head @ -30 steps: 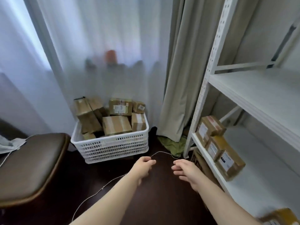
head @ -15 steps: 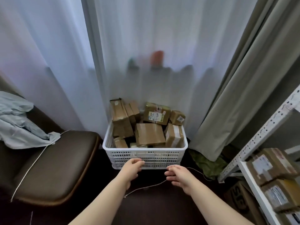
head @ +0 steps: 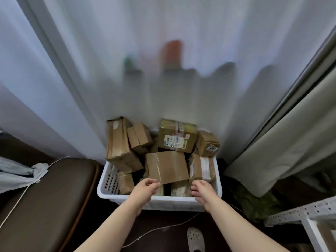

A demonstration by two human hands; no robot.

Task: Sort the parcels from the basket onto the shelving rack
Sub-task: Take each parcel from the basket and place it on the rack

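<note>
In the head view, a white plastic basket (head: 109,194) was seen on the dark floor against a sheer white curtain (head: 163,84), filled with brown cardboard parcels. A flat taped parcel (head: 166,166) was laid tilted across the middle of the heap. Behind it a labelled parcel (head: 177,135) was propped, with a small parcel (head: 207,143) just to its right. A tall parcel (head: 118,142) was leaned at the left side, and a white-labelled parcel (head: 201,168) was stood against the right wall.

The left hand (head: 145,188) was held over the near rim, its fingers loosely curled and nothing gripped in them. Its fingertips were brought close to the near corner of the flat taped parcel; whether they touched it could not be told. The right hand (head: 201,190) was held over the near right part of the basket, just in front of the white-labelled parcel, fingers relaxed and bent downward, with nothing held.

Only a corner of the white shelving rack (head: 300,213) was shown, at the lower right, well apart from the basket. A brown padded seat (head: 45,197) was seen at the left with a pale cloth (head: 16,173) laid on it. A thin white cord (head: 163,228) was trailed over the floor, beside a perforated shoe (head: 195,237). A beige curtain (head: 291,142) was hung at the right.
</note>
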